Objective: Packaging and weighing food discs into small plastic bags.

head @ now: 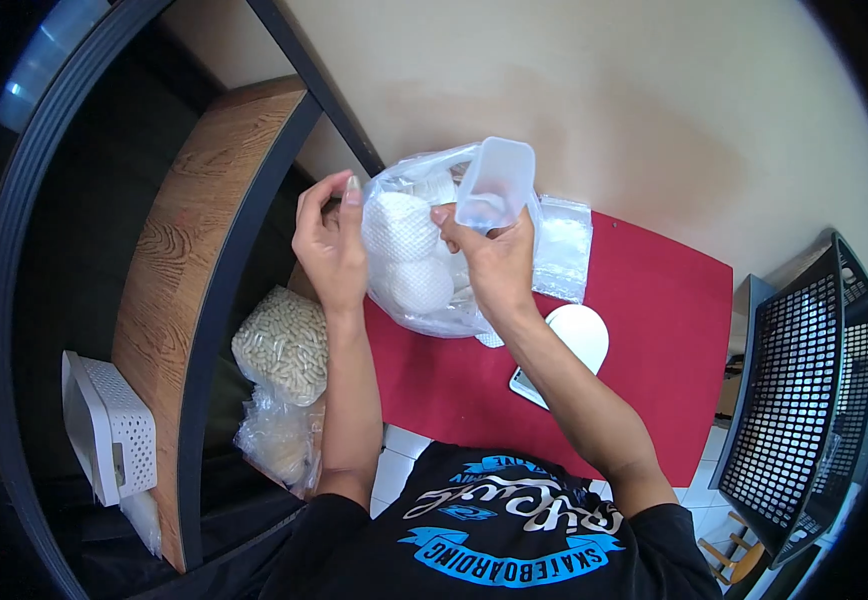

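My right hand [500, 262] grips a translucent plastic container [505, 169] at its lower end, above a large clear plastic bag [471, 324]. The thumb points toward white textured round pads [401, 225] in the bag; whether it touches them I cannot tell. My left hand [335, 240] is raised at the bag's left edge, fingers bent and apart, holding nothing that shows. Below my right forearm, partly covered by it, a white kitchen scale [582, 334] lies on the red tabletop [651, 300]. Flat clear plastic bags [563, 247] lie to the bag's right.
At the left stands a wooden shelf [201, 202] with a white perforated basket [130, 427]. A clear bag of pale pellet-like pieces [281, 345] sits beside my left forearm, above another plastic bag [276, 442]. Black perforated crates [786, 405] stand at the right.
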Demonstrator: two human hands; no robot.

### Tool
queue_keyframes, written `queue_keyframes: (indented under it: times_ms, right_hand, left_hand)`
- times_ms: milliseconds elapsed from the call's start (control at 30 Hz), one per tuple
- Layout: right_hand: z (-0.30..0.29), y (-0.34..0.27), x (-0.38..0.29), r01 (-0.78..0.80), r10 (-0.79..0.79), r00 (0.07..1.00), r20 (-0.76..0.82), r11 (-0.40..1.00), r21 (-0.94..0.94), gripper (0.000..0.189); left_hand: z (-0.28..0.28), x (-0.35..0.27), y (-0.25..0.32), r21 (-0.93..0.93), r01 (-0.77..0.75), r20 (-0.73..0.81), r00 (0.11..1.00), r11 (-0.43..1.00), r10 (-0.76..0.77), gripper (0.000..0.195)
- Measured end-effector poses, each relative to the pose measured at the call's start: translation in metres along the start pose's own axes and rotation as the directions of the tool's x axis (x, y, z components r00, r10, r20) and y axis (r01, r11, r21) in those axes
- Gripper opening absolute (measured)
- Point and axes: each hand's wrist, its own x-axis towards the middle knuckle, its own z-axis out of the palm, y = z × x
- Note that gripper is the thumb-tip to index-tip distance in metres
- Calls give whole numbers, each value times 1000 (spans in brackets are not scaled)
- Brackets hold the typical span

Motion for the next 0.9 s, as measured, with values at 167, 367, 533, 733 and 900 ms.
queue_keyframes:
  times_ms: [167,367,533,733,900]
  right_hand:
    - [-6,-12,10,-4,4,999,41,1000,1,38]
    - [-11,-24,16,30,-29,998,47,999,-31,37]
    - [-11,-35,16,78,-62,992,108,985,-152,34]
    - [-19,-46,24,168,-114,971,210,951,-258,32]
    - [-20,-54,25,7,53,973,224,966,-258,25]
  left_hand:
    - [-30,-7,-33,-220,282,200,950,934,-240,21]
    - [-26,-6,-35,-513,387,186,921,766,-341,10]
    - [-23,-4,-26,-188,196,167,972,962,-165,7]
    - [-20,2,-11,-224,115,216,974,968,-66,7]
    - [-24,-4,-17,-271,252,264,948,929,-181,8]
